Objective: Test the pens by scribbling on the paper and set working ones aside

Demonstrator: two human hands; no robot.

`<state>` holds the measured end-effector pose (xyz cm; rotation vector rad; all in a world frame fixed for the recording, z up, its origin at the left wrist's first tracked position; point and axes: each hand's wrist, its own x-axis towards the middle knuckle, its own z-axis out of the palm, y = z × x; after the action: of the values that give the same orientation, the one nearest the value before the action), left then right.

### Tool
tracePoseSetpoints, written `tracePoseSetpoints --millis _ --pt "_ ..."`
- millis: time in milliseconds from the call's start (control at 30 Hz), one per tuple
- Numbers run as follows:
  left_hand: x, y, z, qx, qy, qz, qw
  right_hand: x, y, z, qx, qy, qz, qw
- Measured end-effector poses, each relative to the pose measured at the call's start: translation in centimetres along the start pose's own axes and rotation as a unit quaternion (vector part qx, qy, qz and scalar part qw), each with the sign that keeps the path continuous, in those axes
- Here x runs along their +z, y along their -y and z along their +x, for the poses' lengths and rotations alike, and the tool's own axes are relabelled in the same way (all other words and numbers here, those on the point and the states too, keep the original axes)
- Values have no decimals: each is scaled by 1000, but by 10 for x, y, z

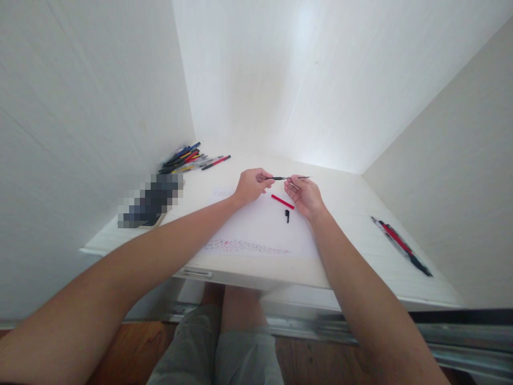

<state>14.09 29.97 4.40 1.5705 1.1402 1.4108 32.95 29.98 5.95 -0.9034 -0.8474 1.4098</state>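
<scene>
Above the middle of the desk, my left hand point(253, 184) pinches a black pen grip point(276, 178). Facing it, my right hand point(305, 197) is closed on a thin dark rod point(305, 177) that looks like a pen refill. The two pieces lie end to end in one line; whether they are joined is too small to tell. Just below my hands, a red pen barrel point(282, 201) lies slanted on the white paper point(256, 227). A small black pen cap point(287, 216) rests nearer to me. Rows of small marks cover the paper's near edge.
A heap of pens point(186, 159) lies at the back left, with a red and black pen point(216, 162) beside it. Nearer, a dark pixelated object point(150, 203) sits at the left edge. Several pens point(401, 246) lie at the right. Walls enclose the desk point(344, 214).
</scene>
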Motion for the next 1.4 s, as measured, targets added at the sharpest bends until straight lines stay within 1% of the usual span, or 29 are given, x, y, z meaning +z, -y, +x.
tracePoseSetpoints --millis 100,267,400,567,667,767,833,900,1100,1267,1400 --pt "0 0 0 1 0 2 1000 -1 0 0 0 3 -1 1000" --pt "-2 -1 0 7 -11 7 1000 -2 0 4 -8 -24 4 1000" --pt "-2 -3 -1 2 -6 3 1000 -2 0 4 -12 -35 -1 999" --pt "-1 -4 -2 -10 15 -3 1000 0 0 -1 4 3 -20 1000" --pt "-1 -3 -2 -14 29 -12 999 0 -1 -3 4 15 -25 1000" --pt "-2 -2 -3 -19 62 -16 998 0 -1 -3 -1 35 -26 999" --pt "-2 -1 -5 -20 90 -5 996 1 -1 -3 -2 51 -37 998" --pt "-1 -2 -6 -15 106 12 994 2 0 -4 -4 60 -53 997" --pt "0 -6 -7 9 114 46 992 9 4 -12 -31 86 -64 994" --pt "0 -6 -6 -3 126 29 992 9 4 -11 -57 87 -83 991" --pt "1 -6 -5 -16 134 11 991 6 6 -7 -105 52 -115 986"
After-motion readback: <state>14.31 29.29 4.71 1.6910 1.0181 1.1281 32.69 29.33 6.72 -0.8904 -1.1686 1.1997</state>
